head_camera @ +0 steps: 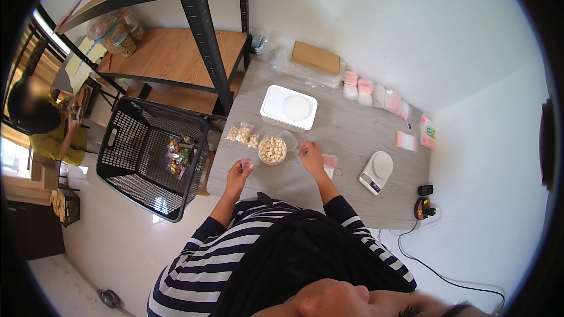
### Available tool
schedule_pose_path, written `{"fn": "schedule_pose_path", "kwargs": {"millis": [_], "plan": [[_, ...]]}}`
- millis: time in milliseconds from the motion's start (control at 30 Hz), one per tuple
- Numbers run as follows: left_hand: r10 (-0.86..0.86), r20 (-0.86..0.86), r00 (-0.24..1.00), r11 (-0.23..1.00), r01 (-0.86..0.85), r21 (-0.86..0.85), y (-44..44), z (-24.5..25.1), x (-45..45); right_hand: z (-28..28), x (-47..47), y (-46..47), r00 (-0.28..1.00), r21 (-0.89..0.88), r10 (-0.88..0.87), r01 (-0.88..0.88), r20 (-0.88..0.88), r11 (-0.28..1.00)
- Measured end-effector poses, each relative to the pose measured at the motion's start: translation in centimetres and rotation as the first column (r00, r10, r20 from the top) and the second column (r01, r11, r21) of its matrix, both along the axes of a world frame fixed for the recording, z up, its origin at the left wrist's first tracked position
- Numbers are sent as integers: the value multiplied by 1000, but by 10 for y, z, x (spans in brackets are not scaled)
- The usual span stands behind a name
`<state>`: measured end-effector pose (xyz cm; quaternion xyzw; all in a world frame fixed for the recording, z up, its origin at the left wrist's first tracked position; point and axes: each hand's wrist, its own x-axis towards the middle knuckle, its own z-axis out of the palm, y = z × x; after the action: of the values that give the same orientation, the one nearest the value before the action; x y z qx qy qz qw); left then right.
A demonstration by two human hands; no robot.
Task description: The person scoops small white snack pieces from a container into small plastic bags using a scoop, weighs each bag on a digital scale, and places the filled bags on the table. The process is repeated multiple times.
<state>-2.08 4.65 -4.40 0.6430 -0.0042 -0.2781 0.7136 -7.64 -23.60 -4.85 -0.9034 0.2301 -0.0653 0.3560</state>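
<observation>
My left hand (238,178) holds a small clear zip bag (246,164) with a pinkish tint between thumb and fingers. My right hand (311,157) has its fingers on the handle of a translucent plastic scoop (288,140), whose bowl leans at the rim of a round clear tub. Pale, round snack pieces (272,150) fill that tub, which stands between my hands. Left of it lie small filled bags (240,133) of the same pieces. A stack of pink-topped zip bags (329,162) and a rubber band (338,171) lie beside my right wrist.
A white lidded container (288,108) stands behind the tub. At right is a digital kitchen scale (376,173); more bag stacks (365,92) and a cardboard box (316,57) line the wall. A black basket (152,158) holds colourful packets. Another person (59,141) sits far left, holding packets.
</observation>
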Motion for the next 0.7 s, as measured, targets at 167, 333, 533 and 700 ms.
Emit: {"fn": "schedule_pose_path", "kwargs": {"millis": [167,333,533,700], "plan": [[-7,93,996,1000,4,31,-9,21,5,-5,-21,26,991,-236,-31,-2,-133,972],[-63,326,943,989,15,145,-15,12,12,-13,-25,11,996,58,-89,91,-33,994],[-79,543,836,976,-47,214,-27,4,20,23,-36,-12,987,249,-155,142,34,958],[-84,481,873,980,-15,198,-38,0,22,60,-44,-16,949,272,-239,179,206,945]]}}
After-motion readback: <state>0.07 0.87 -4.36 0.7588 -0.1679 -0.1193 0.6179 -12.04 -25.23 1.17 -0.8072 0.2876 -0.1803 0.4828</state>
